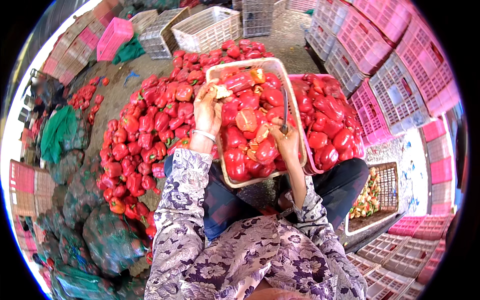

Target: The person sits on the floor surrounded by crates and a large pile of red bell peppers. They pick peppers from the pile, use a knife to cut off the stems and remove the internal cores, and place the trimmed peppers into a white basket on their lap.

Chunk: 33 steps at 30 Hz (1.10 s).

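A white plastic crate [224,176] stands before me, filled with red bell peppers [237,164], some cut, with pale pepper pieces among them. At the crate's left rim, my left hand [208,108] holds a pale yellowish pepper core [222,92] between its fingers. Over the right side of the crate my right hand [287,140] grips the handle of a knife [285,107], its curved blade pointing away from me. Fingers of that hand also touch a pale piece, perhaps a core; whether they hold it is unclear.
Whole red peppers [144,123] lie heaped on the floor at left. A pink crate [362,148] of peppers adjoins at right. Beyond it rise stacked crates [365,45]. A crate [395,187] of pepper scraps is at lower right, and filled mesh sacks [108,240] at lower left.
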### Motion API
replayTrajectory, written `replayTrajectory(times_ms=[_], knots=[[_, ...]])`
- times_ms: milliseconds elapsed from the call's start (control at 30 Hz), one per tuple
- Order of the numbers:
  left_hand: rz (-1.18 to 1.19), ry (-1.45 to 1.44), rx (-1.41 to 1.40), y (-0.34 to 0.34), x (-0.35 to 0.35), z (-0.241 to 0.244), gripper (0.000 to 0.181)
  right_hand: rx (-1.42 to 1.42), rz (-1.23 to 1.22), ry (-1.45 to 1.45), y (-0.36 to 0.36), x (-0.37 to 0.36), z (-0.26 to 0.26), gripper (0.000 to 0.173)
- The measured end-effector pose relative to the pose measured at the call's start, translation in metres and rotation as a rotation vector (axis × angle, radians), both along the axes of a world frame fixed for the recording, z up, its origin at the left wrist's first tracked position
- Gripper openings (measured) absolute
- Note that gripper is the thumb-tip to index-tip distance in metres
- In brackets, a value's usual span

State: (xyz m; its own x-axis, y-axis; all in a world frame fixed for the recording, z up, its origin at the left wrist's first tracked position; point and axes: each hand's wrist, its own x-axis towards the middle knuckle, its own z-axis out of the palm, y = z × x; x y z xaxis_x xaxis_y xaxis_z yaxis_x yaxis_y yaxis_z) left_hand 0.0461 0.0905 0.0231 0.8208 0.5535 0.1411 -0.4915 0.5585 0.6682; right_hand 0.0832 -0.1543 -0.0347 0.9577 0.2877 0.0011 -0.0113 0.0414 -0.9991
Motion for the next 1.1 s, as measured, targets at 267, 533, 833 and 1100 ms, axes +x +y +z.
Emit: replayTrajectory(times_ms=[267, 533, 833, 1100], knots=[[-0.786, -0.114, 0.159, -0.224, 0.043, 0.106, 0.06, 0.108, -0.245, -0.048, -0.035, -0.003, -0.024, 0.028], [-0.431, -0.195, 0.609, -0.186, 0.01, 0.157, 0.049, 0.107, -0.064, -0.01, -0.044, -0.012, -0.015, 0.017], [0.726, 0.362, 0.344, 0.11, -0.187, -0.06, 0.016, 0.032, 0.105, 0.077, -0.032, -0.023, -0.011, 0.033], [1.31, 1.462, 0.299, 0.127, -0.384, -0.278, 0.013, 0.068, 0.025, 0.118, -0.047, -0.019, -0.02, 0.032]])
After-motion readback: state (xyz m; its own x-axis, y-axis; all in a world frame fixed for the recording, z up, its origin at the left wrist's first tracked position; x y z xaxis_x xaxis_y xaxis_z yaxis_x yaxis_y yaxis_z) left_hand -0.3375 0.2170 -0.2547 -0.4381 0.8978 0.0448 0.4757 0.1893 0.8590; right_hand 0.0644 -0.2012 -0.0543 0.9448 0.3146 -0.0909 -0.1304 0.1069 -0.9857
